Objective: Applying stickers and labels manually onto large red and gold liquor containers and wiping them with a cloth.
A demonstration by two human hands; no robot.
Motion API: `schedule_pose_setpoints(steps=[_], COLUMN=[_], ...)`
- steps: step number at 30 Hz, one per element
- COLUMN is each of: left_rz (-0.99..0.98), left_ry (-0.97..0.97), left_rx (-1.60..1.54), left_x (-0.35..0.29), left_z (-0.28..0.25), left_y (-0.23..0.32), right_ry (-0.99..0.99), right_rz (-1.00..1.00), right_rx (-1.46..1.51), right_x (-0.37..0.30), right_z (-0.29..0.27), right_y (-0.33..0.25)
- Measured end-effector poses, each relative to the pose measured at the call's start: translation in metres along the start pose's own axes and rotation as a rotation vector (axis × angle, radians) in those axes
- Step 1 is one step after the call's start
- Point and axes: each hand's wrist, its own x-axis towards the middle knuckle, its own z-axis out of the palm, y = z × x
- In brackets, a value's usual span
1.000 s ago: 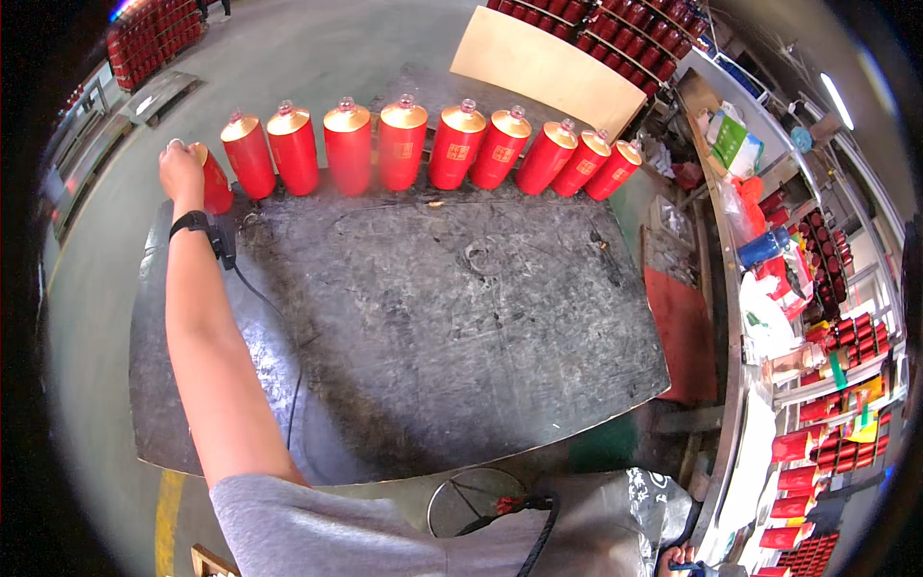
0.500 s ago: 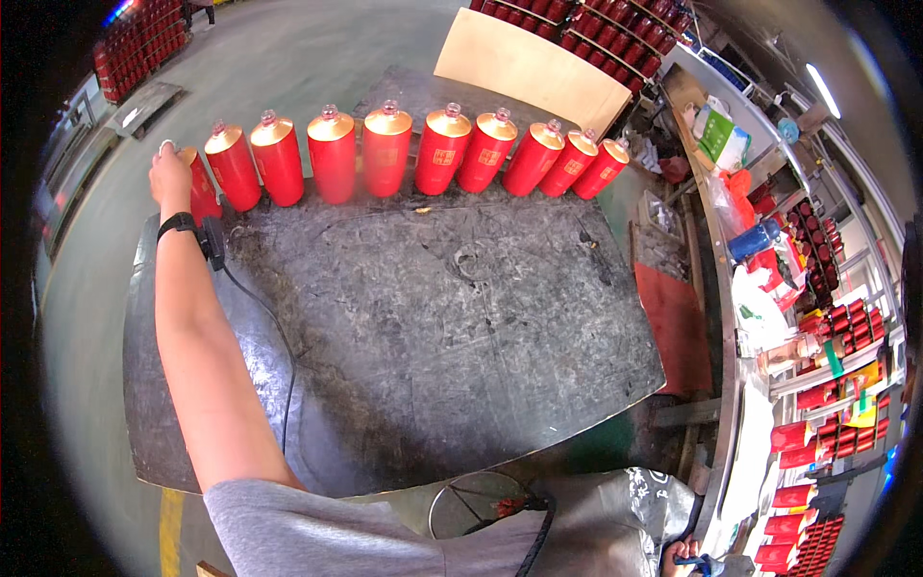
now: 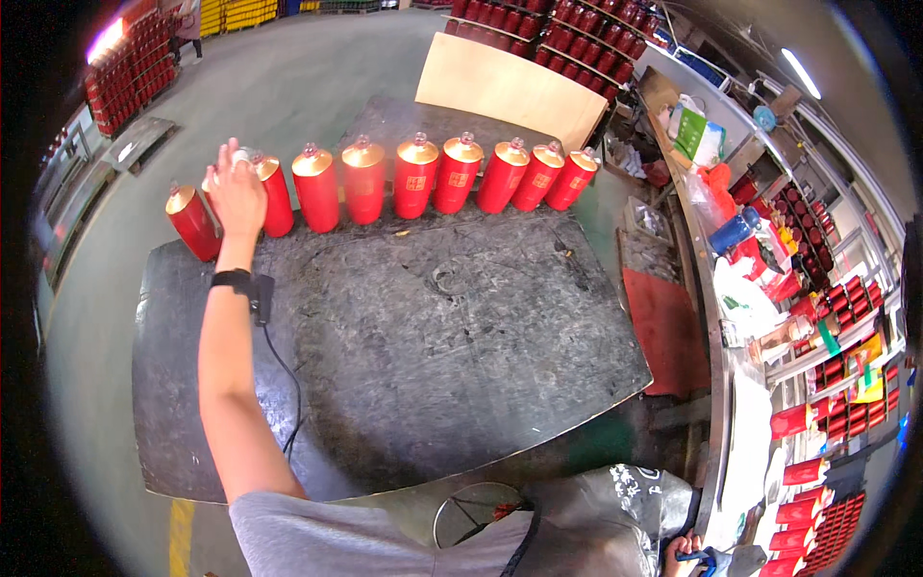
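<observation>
A row of red bottles [image 3: 412, 188] with gold shoulders and clear necks stands along the far edge of a dark worn table. My left hand [image 3: 240, 197] reaches over the left part of the row, its fingers stretched up in front of the second bottle and beside the neck of the third. Pale spots show by its fingers; I cannot make out whether these are bottle necks or something else. The leftmost bottle [image 3: 194, 226] leans left in view, apart from the hand. My right hand [image 3: 679, 556], low at the right edge of my apron, is closed around a blue object [image 3: 700, 558] partly cut off.
The dark tabletop [image 3: 461, 337] spreads before me, with a black cable [image 3: 288, 375] running from my left wrist. A pale board [image 3: 514, 91] stands behind the row. A cluttered bench [image 3: 735, 385] runs along the right, with more red bottles [image 3: 803, 510]. Stacked bottles [image 3: 130, 77] stand far left.
My left hand has moved right, from the leftmost bottle to the second and third. The leftmost bottle now shows whole. The view has shifted slightly; my right hand stays low.
</observation>
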Motion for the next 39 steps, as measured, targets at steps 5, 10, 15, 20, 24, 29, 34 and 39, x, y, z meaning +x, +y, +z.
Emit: schedule_pose_setpoints(steps=[5,10,15,20,24,29,34,39], left_rz=[0.079,0.018,0.039,0.148,0.249,0.205,0.296,0.446], left_ry=[-0.069,-0.344,-0.320,-0.328,-0.303,-0.482,-0.454,-0.500], left_rx=[-0.253,-0.139,-0.162,-0.317,-0.377,-0.315,-0.547,-0.583], left_x=[0.000,-0.020,-0.014,-0.008,-0.006,-0.006,0.013,0.017], left_z=[-0.017,-0.009,-0.022,-0.037,-0.036,-0.030,-0.060,-0.084], left_y=[0.095,0.117,0.145,0.213,0.278,0.307,0.387,0.452], right_ry=[-0.004,-0.018,-0.026,-0.024,-0.015,-0.001,0.207,0.244], right_rz=[-0.021,-0.017,0.005,0.015,-0.003,-0.042,-0.113,-0.156], right_rx=[0.043,0.089,0.122,0.152,0.178,0.224,0.229,0.083], right_x=[-0.008,-0.011,-0.011,-0.018,-0.029,-0.038,-0.054,-0.063], right_z=[-0.023,-0.048,-0.067,-0.079,-0.090,-0.102,-0.091,-0.065], right_y=[-0.007,-0.017,-0.022,-0.023,-0.028,-0.033,-0.040,-0.046])
